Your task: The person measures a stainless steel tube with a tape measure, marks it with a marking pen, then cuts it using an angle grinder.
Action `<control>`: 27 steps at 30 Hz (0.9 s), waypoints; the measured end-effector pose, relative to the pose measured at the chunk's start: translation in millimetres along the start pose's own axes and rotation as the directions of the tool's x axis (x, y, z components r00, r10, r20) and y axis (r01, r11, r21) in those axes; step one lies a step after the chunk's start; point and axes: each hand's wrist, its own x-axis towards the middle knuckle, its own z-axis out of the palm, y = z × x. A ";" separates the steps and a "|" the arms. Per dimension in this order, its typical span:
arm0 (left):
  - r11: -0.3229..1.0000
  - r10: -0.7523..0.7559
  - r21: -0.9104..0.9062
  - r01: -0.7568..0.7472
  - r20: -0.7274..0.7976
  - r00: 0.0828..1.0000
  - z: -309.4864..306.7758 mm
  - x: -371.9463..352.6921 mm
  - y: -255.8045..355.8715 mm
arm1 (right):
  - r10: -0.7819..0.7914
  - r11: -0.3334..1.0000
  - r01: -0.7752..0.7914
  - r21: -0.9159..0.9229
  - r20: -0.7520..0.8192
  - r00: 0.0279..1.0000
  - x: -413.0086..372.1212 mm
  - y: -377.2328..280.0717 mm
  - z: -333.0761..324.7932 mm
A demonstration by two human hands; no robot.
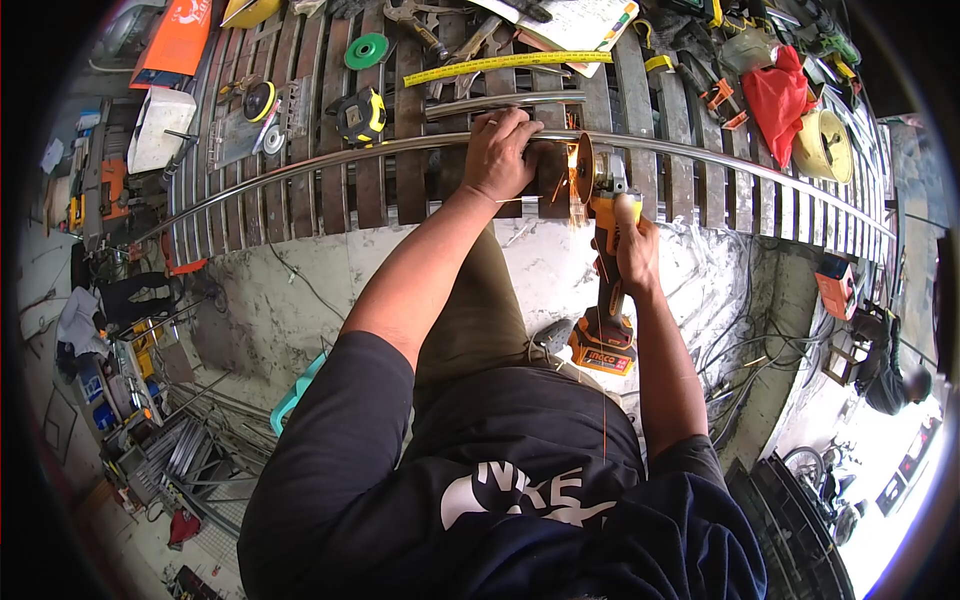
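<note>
My left hand (500, 155) is wrapped over a long shiny metal tube (370, 152) that lies across the slatted metal bench. In my right hand (637, 250) is a yellow and black cordless angle grinder (607, 235), its orange-labelled battery pointing down toward my body. The grinder's disc (585, 163) stands upright against the tube, just right of my left hand. Bright orange sparks (573, 185) spray downward from where the disc meets the tube. A shorter metal tube piece (530, 101) lies behind the long one.
On the slatted bench (375, 205) lie a yellow tape measure (362, 117) and its extended blade (500, 66), a green disc (366, 50), an open notebook (575, 25), and a red cloth (776, 105). Cables (745, 350) run across the floor at right.
</note>
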 end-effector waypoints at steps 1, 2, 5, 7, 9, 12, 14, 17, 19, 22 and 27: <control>1.000 0.000 0.001 0.000 0.001 1.000 -0.1 -0.2 0.0 | 0.007 1.000 -0.007 0.008 -0.006 1.000 -0.1 0.4 0.6; 1.000 0.000 0.001 0.000 0.003 1.000 -0.1 -0.4 0.1 | 0.015 1.000 -0.014 0.016 -0.012 1.000 -0.2 0.9 1.6; 1.000 -0.007 -0.008 0.008 0.004 1.000 -1.5 0.0 1.4 | 0.031 0.999 -0.031 0.013 -0.018 0.999 -1.3 -1.2 1.5; 1.000 -0.013 -0.010 0.013 0.006 1.000 -0.3 -0.9 0.7 | 0.044 0.999 -0.044 0.010 -0.018 0.999 -3.3 -5.3 1.5; 1.000 -0.017 -0.002 0.017 0.009 1.000 0.3 -0.9 0.2 | 0.061 0.998 -0.061 0.017 -0.018 0.998 -5.0 -8.7 2.7; 0.998 -0.052 -0.016 0.053 0.049 0.997 -2.0 -1.1 2.8 | -0.101 0.995 0.100 -0.021 -0.052 0.994 6.8 7.6 3.8; 0.998 -0.045 0.043 0.044 0.036 0.998 -1.8 2.5 8.6 | -0.010 1.000 0.010 -0.012 -0.043 0.999 -2.3 -5.1 2.6; 0.997 -0.015 0.081 0.010 0.060 0.998 0.8 1.9 4.7 | 0.062 0.998 -0.062 -0.001 -0.051 0.997 -7.5 -15.2 6.3; 0.997 0.001 0.072 -0.006 0.070 0.998 0.3 2.6 3.0 | 0.049 0.999 -0.050 -0.007 -0.046 0.998 -3.8 -10.0 4.1; 0.999 0.005 0.043 -0.007 0.054 0.999 -0.4 2.2 2.2 | 0.009 1.000 -0.009 -0.004 -0.016 1.000 3.0 1.0 0.1; 1.000 0.003 0.029 -0.005 0.053 0.999 0.7 0.2 -0.2 | -0.018 1.000 0.018 -0.006 0.005 1.000 2.1 1.4 -2.5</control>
